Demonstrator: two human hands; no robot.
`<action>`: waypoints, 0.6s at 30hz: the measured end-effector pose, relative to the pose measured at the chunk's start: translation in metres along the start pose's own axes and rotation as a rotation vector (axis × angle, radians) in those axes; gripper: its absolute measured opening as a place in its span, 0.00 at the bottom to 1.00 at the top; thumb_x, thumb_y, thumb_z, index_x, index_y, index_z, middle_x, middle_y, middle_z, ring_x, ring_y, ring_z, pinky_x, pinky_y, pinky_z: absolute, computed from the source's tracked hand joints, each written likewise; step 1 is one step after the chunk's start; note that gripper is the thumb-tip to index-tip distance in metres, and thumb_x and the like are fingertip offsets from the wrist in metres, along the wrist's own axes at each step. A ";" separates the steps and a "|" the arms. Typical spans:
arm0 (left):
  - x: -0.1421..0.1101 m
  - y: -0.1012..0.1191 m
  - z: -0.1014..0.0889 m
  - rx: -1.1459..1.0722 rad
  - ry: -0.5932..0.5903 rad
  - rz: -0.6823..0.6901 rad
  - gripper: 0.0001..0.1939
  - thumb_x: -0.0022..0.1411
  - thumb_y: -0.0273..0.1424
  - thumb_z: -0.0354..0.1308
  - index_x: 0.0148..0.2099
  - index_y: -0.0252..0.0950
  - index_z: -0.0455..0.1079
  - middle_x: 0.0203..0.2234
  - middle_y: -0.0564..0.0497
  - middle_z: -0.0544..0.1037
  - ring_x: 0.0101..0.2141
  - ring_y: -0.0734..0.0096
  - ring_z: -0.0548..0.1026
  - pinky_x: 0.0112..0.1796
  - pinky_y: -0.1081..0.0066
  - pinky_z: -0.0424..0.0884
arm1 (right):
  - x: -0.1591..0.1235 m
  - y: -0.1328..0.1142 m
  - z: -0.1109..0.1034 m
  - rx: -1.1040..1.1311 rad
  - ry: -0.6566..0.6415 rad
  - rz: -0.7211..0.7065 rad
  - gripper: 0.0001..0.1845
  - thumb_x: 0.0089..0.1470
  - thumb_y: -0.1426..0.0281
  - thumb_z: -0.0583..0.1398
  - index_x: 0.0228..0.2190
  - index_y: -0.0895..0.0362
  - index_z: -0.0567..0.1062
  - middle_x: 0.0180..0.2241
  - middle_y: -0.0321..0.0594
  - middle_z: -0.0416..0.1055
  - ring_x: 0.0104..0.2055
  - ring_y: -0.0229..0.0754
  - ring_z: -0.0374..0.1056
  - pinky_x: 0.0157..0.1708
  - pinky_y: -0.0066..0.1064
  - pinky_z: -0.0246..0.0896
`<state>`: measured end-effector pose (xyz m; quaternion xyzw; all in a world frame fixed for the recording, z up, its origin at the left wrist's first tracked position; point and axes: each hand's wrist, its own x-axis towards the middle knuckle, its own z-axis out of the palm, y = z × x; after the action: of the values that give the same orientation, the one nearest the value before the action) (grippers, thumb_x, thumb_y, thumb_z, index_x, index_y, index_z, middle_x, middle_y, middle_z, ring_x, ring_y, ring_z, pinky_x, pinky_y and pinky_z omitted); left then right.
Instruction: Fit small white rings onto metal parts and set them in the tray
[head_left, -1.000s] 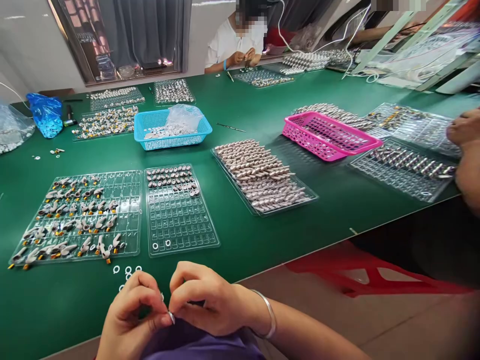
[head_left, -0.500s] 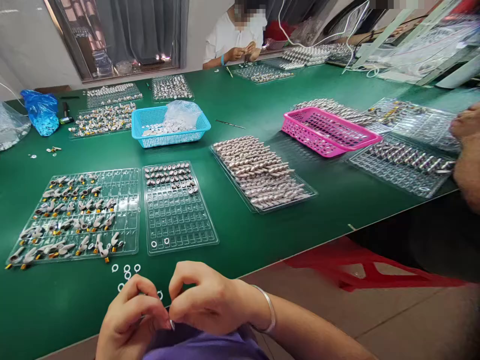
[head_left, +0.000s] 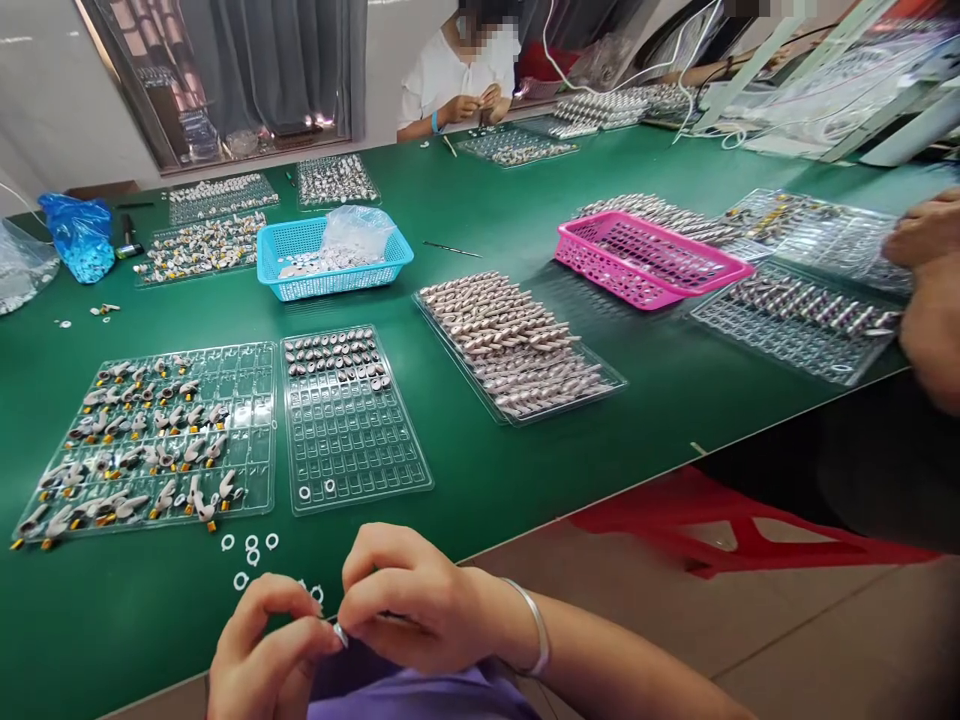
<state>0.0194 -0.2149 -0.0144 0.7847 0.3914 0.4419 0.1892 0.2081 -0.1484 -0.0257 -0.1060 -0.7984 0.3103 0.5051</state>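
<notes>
- At the bottom centre of the frame, the left hand (head_left: 270,650) and right hand (head_left: 409,600) meet, fingertips close together, over the person's lap, just off the near edge of a green table (head_left: 487,480).
- Both hands are grasping one small pale piece (head_left: 341,635), each pinching it between thumb and forefinger.
- To work well here, a light, even pinch seems best; something so tiny could slip or bend if squeezed hard.
- Bracing the fingertips against each other should steady it, and turning it slowly would let the edge be checked.
- Working over the table might be safer, since a dropped piece could fall into the lap.
- The piece looks whitish with a silvery glint and a curved edge; the fingertips hide most of it, so its full shape cannot be told.
- Just above the left hand, at lower left, several flat white rings (head_left: 252,549) with little tabs lie loose on the green surface.
- Beyond them, left of centre, a clear tray (head_left: 360,430) carries rows of small rounded pieces along its top and two white rings at its lower left corner.
</notes>
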 end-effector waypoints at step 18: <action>0.022 0.008 -0.007 -0.330 -0.201 -0.336 0.10 0.64 0.24 0.56 0.31 0.40 0.70 0.26 0.55 0.68 0.27 0.75 0.70 0.28 0.77 0.67 | 0.000 -0.002 -0.006 0.050 -0.105 -0.012 0.08 0.63 0.71 0.53 0.32 0.58 0.70 0.27 0.38 0.68 0.29 0.33 0.65 0.33 0.24 0.61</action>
<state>0.0240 -0.2031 0.0061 0.7072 0.4180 0.3821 0.4232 0.2138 -0.1474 -0.0227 -0.0724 -0.8163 0.3322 0.4669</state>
